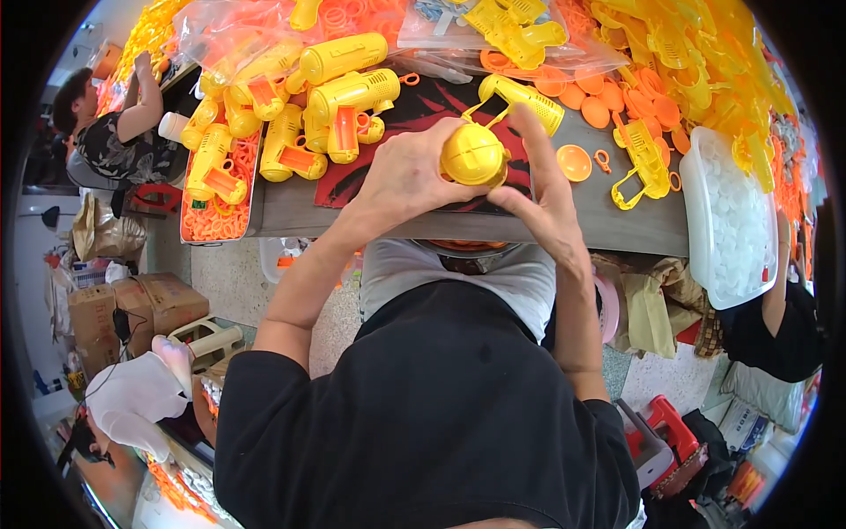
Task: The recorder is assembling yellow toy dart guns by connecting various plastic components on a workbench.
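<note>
My left hand (407,172) is closed around a yellow plastic toy housing (473,154), held above the near edge of the table with its rounded end facing up. Beside it, my right hand (548,198) has its fingers apart, the thumb close to the lower side of the housing; whether it touches cannot be made out. Just beyond my hands lies a yellow half shell (533,104). To the right are a small orange cup (574,163), a small orange link (602,160) and another yellow shell (646,159).
Several yellow toy bodies with orange handles (344,132) stand at left. A tray of orange rings (214,225) is under some of them. Orange discs (595,110) and piled yellow shells (696,62) lie right, near a white bin (733,291) of translucent pieces. Other people (132,132) work nearby.
</note>
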